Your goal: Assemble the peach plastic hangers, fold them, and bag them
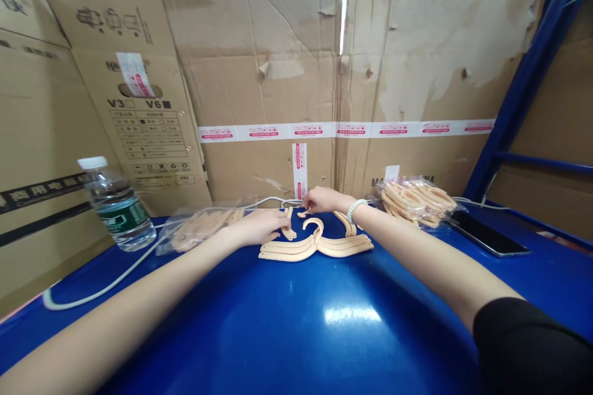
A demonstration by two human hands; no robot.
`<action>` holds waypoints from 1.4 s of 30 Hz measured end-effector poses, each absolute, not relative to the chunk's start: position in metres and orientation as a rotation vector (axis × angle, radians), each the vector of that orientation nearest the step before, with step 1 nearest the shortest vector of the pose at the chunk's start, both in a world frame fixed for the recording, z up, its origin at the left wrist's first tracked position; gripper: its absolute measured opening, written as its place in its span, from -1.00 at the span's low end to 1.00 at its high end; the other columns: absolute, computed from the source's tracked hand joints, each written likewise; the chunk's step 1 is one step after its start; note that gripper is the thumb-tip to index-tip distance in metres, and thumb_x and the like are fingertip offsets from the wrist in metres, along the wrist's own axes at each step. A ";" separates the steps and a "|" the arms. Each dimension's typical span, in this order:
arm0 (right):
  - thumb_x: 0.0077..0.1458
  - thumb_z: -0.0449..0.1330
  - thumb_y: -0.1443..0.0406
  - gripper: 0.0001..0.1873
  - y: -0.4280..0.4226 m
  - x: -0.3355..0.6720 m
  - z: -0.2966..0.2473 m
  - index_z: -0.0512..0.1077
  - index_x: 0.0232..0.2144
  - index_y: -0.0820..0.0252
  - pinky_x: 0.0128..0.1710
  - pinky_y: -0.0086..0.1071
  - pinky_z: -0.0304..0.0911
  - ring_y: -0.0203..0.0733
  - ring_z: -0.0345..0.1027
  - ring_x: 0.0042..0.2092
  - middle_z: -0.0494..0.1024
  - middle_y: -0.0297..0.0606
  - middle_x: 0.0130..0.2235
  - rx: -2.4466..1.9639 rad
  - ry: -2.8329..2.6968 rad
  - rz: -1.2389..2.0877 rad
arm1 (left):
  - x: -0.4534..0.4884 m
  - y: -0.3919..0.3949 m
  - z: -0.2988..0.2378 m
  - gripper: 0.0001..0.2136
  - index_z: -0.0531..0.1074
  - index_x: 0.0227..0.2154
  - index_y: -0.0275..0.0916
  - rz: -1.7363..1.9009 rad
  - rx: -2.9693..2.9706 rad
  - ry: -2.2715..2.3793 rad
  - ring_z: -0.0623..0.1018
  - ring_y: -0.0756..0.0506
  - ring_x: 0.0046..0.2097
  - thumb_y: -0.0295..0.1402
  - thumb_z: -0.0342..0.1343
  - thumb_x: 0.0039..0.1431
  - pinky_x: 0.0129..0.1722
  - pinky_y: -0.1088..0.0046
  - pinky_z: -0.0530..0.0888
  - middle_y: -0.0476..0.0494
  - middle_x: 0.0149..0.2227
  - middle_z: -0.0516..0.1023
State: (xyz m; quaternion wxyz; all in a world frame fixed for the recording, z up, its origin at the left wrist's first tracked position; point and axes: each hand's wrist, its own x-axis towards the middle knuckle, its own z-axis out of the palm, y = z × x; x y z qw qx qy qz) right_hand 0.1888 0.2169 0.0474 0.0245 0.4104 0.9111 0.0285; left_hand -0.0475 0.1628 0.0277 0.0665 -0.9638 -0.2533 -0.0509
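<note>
Peach-coloured plastic hanger parts lie on the blue table top in front of me. A folding hanger (315, 249) has its curved hook (314, 223) pointing away from me and stacked arms spread to both sides. My left hand (264, 226) rests beside a short stack of hanger arms (289, 227), fingertips touching its edge and thumb apart. Farther back, my right hand (324, 199), with a beaded bracelet at the wrist, pinches a small peach hanger hook (304, 214), mostly hidden by the fingers. Another stack of hanger arms (345, 223) lies under the right wrist.
Clear bags of hanger parts lie at left (197, 229) and right (414, 200). A water bottle (118, 207) stands left near a white cable (106, 287). A phone (488, 233) lies at right. Cardboard sheets (273, 86) wall the back; a blue post (514, 80) rises at right.
</note>
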 end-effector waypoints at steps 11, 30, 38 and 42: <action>0.28 0.20 0.19 -0.72 0.211 0.194 0.043 0.43 -0.04 0.23 -0.10 -0.14 0.42 -0.11 0.45 -0.10 0.50 -0.17 -0.04 1.669 2.994 -0.093 | -0.045 0.172 0.026 -0.82 0.47 -0.11 -0.29 -0.188 -2.917 -0.695 0.57 -0.13 -0.12 -0.31 0.13 0.33 -0.11 0.19 0.54 -0.17 -0.09 0.54; -0.07 0.33 0.10 -0.67 0.054 0.221 0.020 0.40 -0.34 0.19 -0.64 -0.50 0.10 -0.39 0.21 -0.64 0.48 -0.39 -0.58 2.067 2.649 -2.545 | -0.019 0.059 0.019 -0.81 0.43 -0.12 -0.18 -1.310 -3.112 -0.738 0.53 -0.09 -0.04 -0.47 -0.07 0.38 -0.05 0.35 0.51 -0.16 -0.12 0.53; -0.06 0.33 0.22 -0.79 0.039 0.215 0.010 0.42 -0.40 0.20 -0.54 -0.47 0.30 -0.26 0.45 -0.42 0.57 -0.26 -0.37 1.763 2.321 -3.026 | -0.010 0.045 -0.005 -0.92 0.61 -0.32 -0.17 -2.061 -3.192 -1.410 0.64 -0.12 -0.21 -0.39 0.21 0.18 -0.24 0.36 0.61 -0.13 -0.19 0.61; -0.04 0.38 0.20 -0.69 0.035 0.213 0.005 0.35 -0.35 0.18 -0.56 -0.51 0.31 -0.31 0.44 -0.46 0.59 -0.24 -0.31 1.745 2.385 -2.827 | -0.008 0.045 -0.007 -0.60 0.44 0.02 -0.13 -2.260 -3.142 -1.702 0.67 -0.13 -0.27 -0.35 0.30 0.09 -0.30 0.34 0.63 -0.18 -0.02 0.54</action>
